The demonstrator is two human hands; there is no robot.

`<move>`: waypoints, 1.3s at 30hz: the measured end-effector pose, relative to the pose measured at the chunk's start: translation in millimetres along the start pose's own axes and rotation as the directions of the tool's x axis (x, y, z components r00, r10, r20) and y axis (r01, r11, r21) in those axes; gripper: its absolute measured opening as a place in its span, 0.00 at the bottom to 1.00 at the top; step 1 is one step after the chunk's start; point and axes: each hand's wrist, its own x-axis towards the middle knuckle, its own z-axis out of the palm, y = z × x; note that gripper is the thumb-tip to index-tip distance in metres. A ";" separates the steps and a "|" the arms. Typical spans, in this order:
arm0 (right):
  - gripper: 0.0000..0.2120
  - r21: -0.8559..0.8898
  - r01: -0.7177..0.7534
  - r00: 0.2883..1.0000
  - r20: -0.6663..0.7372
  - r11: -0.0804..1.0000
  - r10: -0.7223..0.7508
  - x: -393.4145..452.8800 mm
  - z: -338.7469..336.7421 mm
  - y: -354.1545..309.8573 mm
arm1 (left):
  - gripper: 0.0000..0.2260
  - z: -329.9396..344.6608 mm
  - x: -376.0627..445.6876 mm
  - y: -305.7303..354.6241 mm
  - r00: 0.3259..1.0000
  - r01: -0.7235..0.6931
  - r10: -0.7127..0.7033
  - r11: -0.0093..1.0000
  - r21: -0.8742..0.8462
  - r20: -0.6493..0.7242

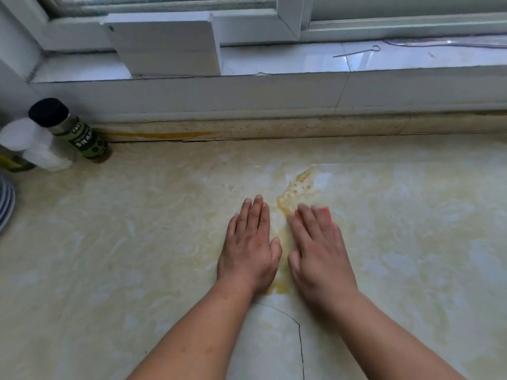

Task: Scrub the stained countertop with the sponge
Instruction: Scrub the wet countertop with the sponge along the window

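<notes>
Left hand (248, 242) lies flat and released on the bench (109, 229). The yellow stain (295, 190) runs between the hands toward one o'clock. Right hand (318, 248) presses the red sponge (327, 215) flat, nearer the stain.

Red sponge (330, 218) lies flat on marbled countertop (137, 242) beside yellow stain (295, 192).

The surface (137, 242) looks like polished cream marble-patterned stone, smooth with a soft sheen, split by a thin dark crack (300, 341). A wet, glossy yellow stain (295, 192) smears it. The sponge (327, 215) under the right hand (319, 250) looks soft and matt red. The windowsill (411, 57) is shiny white tile. A glass-looking bottle (74, 131) carries a matt black cap.
</notes>
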 end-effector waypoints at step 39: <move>0.28 0.041 0.066 0.991 -0.115 0.997 -0.061 18.6 0.4 23.9 | 0.36 0.5 0.5 0.1 0.999 0.005 -0.005 1.000 -0.026 -0.032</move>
